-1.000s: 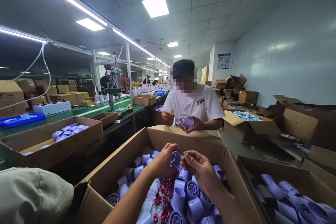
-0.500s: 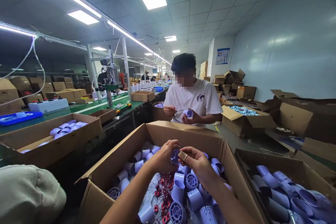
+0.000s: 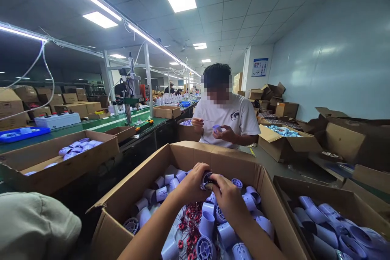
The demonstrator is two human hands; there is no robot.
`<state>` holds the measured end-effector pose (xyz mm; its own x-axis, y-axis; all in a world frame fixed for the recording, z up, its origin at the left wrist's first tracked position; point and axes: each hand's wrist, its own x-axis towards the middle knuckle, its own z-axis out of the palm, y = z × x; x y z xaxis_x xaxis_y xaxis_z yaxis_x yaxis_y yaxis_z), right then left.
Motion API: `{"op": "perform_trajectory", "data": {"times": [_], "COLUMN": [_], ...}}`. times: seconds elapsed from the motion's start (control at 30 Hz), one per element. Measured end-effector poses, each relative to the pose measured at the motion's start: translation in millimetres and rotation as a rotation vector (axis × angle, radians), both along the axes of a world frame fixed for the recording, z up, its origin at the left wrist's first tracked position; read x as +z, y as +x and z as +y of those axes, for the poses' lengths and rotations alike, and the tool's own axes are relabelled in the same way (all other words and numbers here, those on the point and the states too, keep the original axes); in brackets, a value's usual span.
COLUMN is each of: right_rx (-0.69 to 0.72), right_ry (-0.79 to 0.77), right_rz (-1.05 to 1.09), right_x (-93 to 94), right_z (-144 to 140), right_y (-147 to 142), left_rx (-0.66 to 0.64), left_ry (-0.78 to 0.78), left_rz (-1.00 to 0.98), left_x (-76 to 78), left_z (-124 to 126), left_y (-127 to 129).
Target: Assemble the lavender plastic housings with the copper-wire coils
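Head view: your left hand (image 3: 194,182) is curled around a lavender cup (image 3: 206,178), held above the large carton (image 3: 195,154), mouth turned toward your right hand (image 3: 228,196). Right fingers bent, thumb and fingertips at the cup's mouth (whether they pinch a smaller part, you cannot tell from here). Below lie red wired rings (image 3: 190,220), beside loose lavender pieces (image 3: 207,223). Across the carton, a co-worker (image 3: 224,115) holds a similar piece (image 3: 217,128).

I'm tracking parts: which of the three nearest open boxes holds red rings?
The middle box, below the left hand and right hand: red wired rings lie among its purple cups. The left box and right box show none.
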<state>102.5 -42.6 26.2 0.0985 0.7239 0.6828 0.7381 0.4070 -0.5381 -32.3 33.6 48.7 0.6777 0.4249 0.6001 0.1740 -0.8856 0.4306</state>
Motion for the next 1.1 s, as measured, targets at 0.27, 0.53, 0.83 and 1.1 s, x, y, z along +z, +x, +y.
{"op": "perform_trajectory", "data": {"times": [0.27, 0.53, 0.83, 1.1], "right_rx": [-0.120, -0.170, 0.319, 0.317], "right_ry": [0.219, 0.192, -0.216, -0.179], "right_rz": [-0.267, 0.193, 0.655, 0.486], "right_x": [-2.0, 0.0, 9.3, -0.6], "right_z": [-3, -6, -3, -3], "right_y": [-3, -10, 11, 11], "left_rx": [-0.083, -0.040, -0.197, -0.395], "left_ry": [-0.047, 0.049, -0.297, -0.781], "left_rz": [-0.140, -0.153, -0.238, -0.186], "left_x": [0.0, 7.0, 8.0, -0.7], "left_z": [-6, -10, -5, 2], "left_y": [1, 2, 0, -7]}}
